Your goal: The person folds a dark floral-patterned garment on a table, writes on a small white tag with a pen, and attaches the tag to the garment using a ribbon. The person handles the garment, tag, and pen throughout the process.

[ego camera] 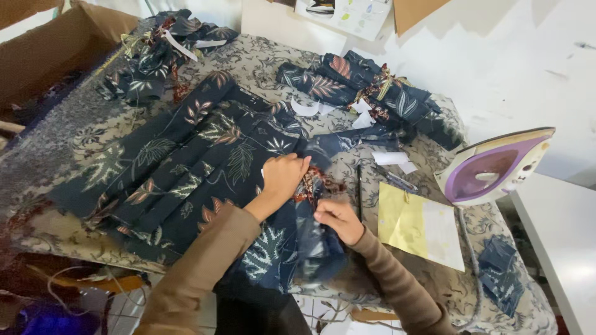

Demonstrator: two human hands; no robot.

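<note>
Head view is showing a table point(81, 133) under a grey patterned cover, running from the near left to the far right and filling most of the scene, with a white wall rising beyond its far edge. A brown box point(56, 43) is sitting at the far left. Dark blue leaf-print cloth point(186, 161) is lying in long folded strips across the middle, its long axis running from near left to far right; one end is hanging over the near edge between the two arms.

A white and purple iron point(493, 167) is standing on its heel at the right edge, its cord trailing down toward the near side. Two bundles of the same print are lying at the far side: one pile point(158, 53) at far left, another pile point(372, 93) at far right. A yellow paper point(410, 223) is lying just left of the iron, and a pen point(359, 189) is lying between it and the hands.

The left hand point(282, 180) is resting palm down on the right end of the cloth, fingers curled and pressing the fabric. The right hand point(338, 220) is lying just near and right of it, fingertips pinching a fold of the cloth. A small reddish-brown scrap point(313, 183) is showing between the two hands, touching both.
</note>
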